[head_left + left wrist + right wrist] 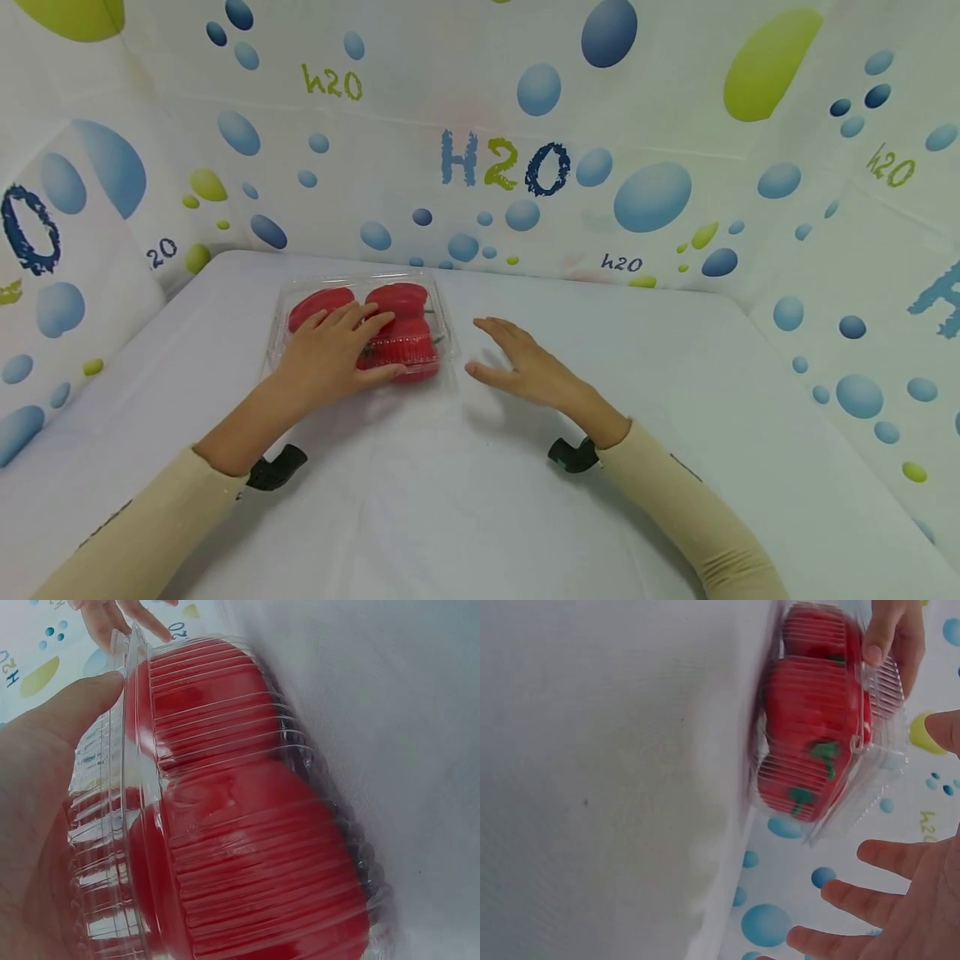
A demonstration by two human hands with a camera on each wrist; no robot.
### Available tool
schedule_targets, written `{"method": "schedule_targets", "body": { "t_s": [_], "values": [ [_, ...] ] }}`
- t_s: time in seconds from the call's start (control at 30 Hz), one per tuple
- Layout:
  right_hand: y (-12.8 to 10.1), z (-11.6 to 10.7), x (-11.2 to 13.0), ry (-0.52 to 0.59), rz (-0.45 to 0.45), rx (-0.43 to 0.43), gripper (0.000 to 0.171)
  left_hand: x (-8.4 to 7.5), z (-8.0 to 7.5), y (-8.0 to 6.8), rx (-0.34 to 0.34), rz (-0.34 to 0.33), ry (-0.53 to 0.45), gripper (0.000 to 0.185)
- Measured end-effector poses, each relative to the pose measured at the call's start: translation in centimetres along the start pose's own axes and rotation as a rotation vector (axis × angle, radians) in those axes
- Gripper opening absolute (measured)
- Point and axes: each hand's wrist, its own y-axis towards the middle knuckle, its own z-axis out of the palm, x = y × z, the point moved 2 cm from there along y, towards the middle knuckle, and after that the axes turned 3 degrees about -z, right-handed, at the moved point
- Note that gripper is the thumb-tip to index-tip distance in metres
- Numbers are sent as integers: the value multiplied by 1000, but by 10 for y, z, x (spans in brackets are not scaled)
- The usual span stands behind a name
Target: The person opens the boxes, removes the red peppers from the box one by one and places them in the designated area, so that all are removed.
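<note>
Left hand [330, 350] lies flat on the clear clamshell [431, 287]; right hand [525, 367] spread beside; backdrop [675, 100] reads "H2O".

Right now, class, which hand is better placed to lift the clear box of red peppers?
Probably the left hand: it already rests on the clear box, thumb at its near edge. The right hand hovers open beside it.

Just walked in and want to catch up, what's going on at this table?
A person in beige sleeves works at a white-covered table. Their left hand rests on top of a closed clear plastic clamshell box holding red, tomato-like pieces, fingers laid across the lid and thumb against its near side. Their right hand hovers open just to the right of the box, not touching it. The box sits flat on the table, in front of a bubble-patterned backdrop.
</note>
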Motion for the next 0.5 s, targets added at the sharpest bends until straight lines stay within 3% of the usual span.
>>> {"method": "schedule_targets", "body": {
  "t_s": [0.23,0.5],
  "values": [
    [1,7,1,13,-16,13,75,0,1,-1,-33,12,9,74],
    [1,14,4,44,-16,44,76,-1,1,0,-132,66,9,66]
  ]
}}
